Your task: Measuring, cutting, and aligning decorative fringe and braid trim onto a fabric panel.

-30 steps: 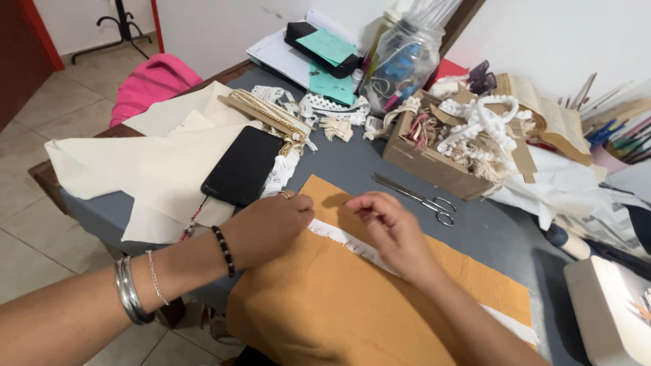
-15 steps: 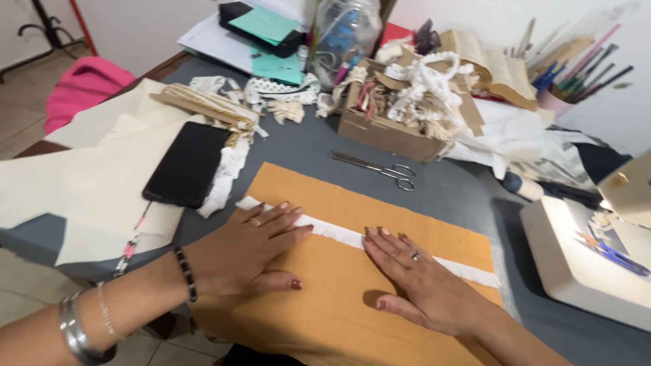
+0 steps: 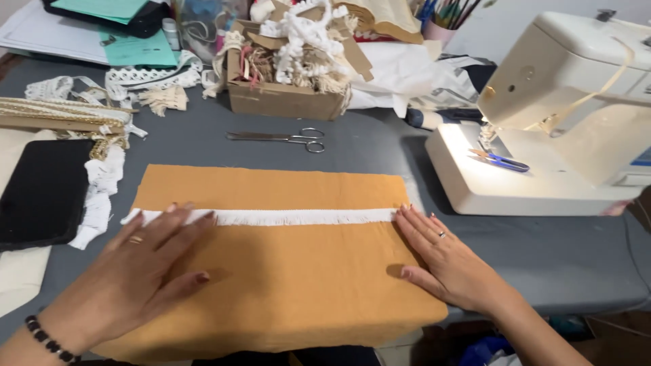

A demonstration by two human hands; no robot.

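Two hands, left hand (image 3: 135, 271) and right hand (image 3: 447, 261), now spread wider, open, flat on mustard fabric (image 3: 285, 271) at white fringe trim (image 3: 271, 217), centre frame.

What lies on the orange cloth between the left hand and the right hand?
In the head view, a white fringed trim strip runs across the mustard-orange fabric rectangle from the left hand to the right hand; below it the fabric is bare.
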